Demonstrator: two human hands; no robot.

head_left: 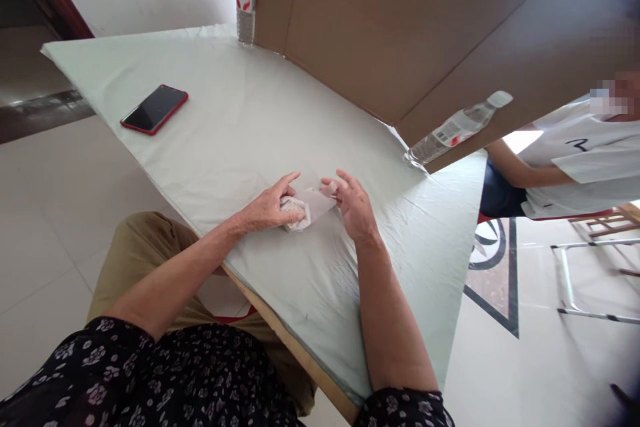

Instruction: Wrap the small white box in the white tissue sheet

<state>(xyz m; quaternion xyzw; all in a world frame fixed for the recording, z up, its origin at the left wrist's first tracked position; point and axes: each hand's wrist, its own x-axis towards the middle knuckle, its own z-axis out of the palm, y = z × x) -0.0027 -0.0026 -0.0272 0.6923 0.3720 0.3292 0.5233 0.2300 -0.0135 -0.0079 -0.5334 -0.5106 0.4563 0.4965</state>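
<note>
A small translucent plastic bag (318, 205) with something pale bunched inside lies just over the green-white cloth, stretched between my two hands. My left hand (269, 208) is closed around the bag's full end, its thumb pressing on top. What the bag contains is too small to make out. At the bag's other, flat end, my right hand (356, 208) pinches the thin plastic between thumb and fingers, with other fingers raised. Both wrists are near the front edge of the table.
A black phone in a red case (156, 109) lies at the left on the cloth-covered table (225, 113). Cardboard panels (360, 20) stand along the back, with an upright water bottle (246, 3) and a tilted one (457, 130) against them. Another person (550, 160) sits beyond at right.
</note>
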